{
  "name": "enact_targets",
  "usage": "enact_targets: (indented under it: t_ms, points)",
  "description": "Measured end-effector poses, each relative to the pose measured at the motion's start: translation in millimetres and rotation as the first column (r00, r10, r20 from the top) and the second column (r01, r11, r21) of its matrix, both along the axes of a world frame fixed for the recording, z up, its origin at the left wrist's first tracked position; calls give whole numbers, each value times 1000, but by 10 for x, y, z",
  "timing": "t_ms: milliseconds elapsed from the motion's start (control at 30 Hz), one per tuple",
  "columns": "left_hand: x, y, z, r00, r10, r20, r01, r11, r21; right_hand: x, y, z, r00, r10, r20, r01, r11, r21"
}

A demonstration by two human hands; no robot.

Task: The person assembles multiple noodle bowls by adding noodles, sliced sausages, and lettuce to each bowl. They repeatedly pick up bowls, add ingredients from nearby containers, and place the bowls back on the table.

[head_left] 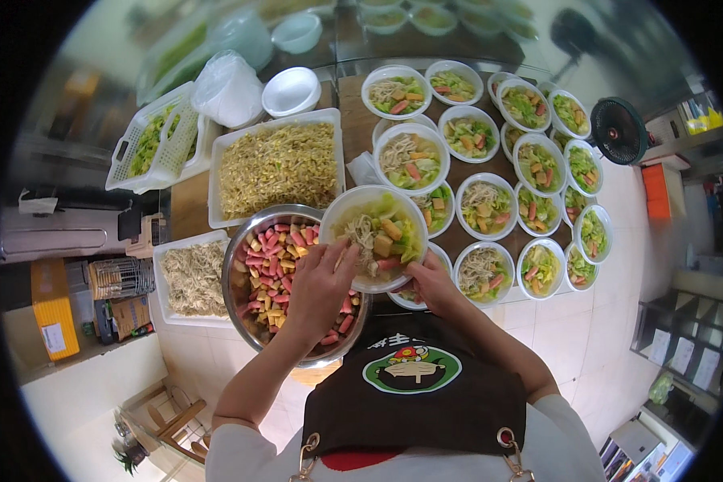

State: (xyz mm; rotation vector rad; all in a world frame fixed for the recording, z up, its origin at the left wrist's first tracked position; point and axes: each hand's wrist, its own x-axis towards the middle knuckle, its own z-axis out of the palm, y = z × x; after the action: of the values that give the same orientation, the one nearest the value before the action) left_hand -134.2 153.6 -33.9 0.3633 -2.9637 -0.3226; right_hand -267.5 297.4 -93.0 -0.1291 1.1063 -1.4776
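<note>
The left hand reaches over the near left side of a bowl, its back upward and fingers bent down at the shreds inside; the fingertips are partly hidden, so whether they pinch anything I cannot tell. The right hand is clamped on the bowl's near right rim, thumb at the edge, the other fingers mostly out of sight beneath. The 2 hands are apart, on opposite sides of the bowl, both forearms rising from the lower part of the view with elbows bent outward. The bowl is round and white, held above the table's near edge, overlapping the basin; in it lie pale shreds, green leaves, tan cubes and at least 1 pink piece. The left forearm covers part of the basin, which is full of pink and tan pieces. Farther left are a tray of shreds, a tray of sprouts and a basket of greens, with 2 bowl stacks behind. To the right, filled bowls crowd the table, some overlapping others. Beyond, shapes blur.
</note>
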Motion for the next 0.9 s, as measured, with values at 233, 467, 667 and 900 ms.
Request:
enact_targets:
  t_ms: [233,467,667,900]
  points:
    - [-266,148,-103,982,-191,-8,191,978,88,5,161,-42,990,-135,-52,137,989,47]
    - [-424,246,67,974,-210,-82,223,951,212,-63,323,-96,995,-89,-36,90,996,19]
    - [-643,323,-24,921,-387,-41,388,921,34,74,272,-219,985,-92,-145,88,995,-39]
    - [-515,119,41,979,-129,-158,193,838,511,111,293,-210,991,-75,-108,71,997,-40]
